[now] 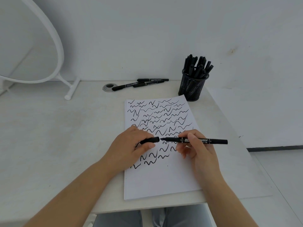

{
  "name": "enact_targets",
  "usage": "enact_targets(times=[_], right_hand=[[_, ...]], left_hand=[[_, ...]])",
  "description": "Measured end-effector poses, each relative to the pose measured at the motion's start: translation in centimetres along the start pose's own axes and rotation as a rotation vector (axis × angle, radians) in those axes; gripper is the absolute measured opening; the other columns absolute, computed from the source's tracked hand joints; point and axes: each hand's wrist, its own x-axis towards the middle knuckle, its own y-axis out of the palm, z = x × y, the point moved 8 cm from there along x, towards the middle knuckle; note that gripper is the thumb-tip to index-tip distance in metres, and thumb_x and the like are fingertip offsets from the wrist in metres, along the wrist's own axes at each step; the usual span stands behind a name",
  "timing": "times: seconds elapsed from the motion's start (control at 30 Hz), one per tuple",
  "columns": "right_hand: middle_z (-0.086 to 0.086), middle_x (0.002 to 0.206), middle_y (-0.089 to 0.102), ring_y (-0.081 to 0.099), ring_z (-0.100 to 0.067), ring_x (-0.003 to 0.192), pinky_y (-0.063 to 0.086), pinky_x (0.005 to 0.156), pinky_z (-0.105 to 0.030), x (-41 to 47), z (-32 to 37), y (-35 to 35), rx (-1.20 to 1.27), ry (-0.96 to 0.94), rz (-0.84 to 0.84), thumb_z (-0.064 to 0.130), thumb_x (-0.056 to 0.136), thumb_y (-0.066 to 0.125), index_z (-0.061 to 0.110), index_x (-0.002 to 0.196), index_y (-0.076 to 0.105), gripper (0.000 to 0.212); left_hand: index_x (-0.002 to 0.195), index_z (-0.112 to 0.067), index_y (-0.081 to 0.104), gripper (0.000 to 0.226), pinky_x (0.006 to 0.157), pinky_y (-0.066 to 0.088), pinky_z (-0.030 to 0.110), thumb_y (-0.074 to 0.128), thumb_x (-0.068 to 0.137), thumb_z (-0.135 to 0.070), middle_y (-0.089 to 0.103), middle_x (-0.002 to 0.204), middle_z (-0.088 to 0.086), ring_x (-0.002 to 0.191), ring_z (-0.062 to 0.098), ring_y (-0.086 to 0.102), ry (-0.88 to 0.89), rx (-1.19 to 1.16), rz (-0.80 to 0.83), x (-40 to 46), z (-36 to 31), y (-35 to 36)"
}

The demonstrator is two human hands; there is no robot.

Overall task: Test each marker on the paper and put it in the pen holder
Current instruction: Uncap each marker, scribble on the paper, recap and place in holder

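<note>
White ring stand (49, 46) sits far left on the desk (57, 136). Round grommet (108, 87) near the back edge, three loose black markers (141, 83) lying beside it, one tip over the grommet. My left hand (129, 149) rests on the paper (164, 177), fingers curled round the black cap (150, 140), open end facing right. Paper is white, its upper part covered with black squiggles, bottom part blank. My right hand (195, 148) pinches the marker (193, 140): black barrel, white "MARKER" print, lying level just above the sheet, bare tip pointing left, just short of the cap. Black mesh pen holder (191, 89) stands at the paper's top right corner, full of black markers.
</note>
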Motion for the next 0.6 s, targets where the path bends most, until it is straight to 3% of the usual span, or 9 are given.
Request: enact_targets(times=[0.13,0.33,0.43,0.6], right_hand=[[-0.004,0.056,0.065,0.057,-0.013,0.053,0.041,0.048,-0.017,0.0,-0.1,0.4,-0.023,0.020,0.021,0.021,0.079,0.048,0.022,0.069,0.066,0.021],[-0.007,0.059,0.068,0.060,-0.013,0.054,0.044,0.050,-0.019,-0.2,0.0,0.8,-0.090,0.038,0.048,0.015,0.077,0.057,0.019,0.071,0.057,0.007],[-0.003,0.059,0.068,0.061,-0.008,0.056,0.044,0.051,-0.017,-0.3,0.0,1.0,-0.152,0.032,0.067,0.002,0.082,0.062,0.016,0.073,0.058,0.017],[0.002,0.057,0.067,0.058,-0.004,0.055,0.044,0.052,-0.015,-0.4,0.4,1.2,-0.181,0.022,0.074,-0.001,0.081,0.063,0.015,0.074,0.061,0.017]], left_hand=[[0.095,-0.034,0.063,0.019,0.067,0.034,0.011,0.048,0.086,-0.042,0.054,0.086,-0.037,0.083,0.000,0.043,0.025,-0.002,0.014,0.1,-0.4,0.2],[0.096,-0.029,0.065,0.020,0.067,0.038,0.020,0.051,0.085,-0.040,0.054,0.069,-0.024,0.080,0.005,0.043,0.044,-0.006,0.032,0.0,-1.0,0.5],[0.097,-0.026,0.066,0.024,0.067,0.039,0.022,0.050,0.086,-0.040,0.054,0.071,-0.021,0.079,0.006,0.043,0.061,-0.009,0.038,0.0,-1.4,0.8],[0.096,-0.024,0.064,0.038,0.067,0.039,0.023,0.038,0.087,-0.051,0.055,0.072,-0.020,0.078,0.005,0.042,0.073,-0.037,0.031,0.1,-1.7,0.7]])
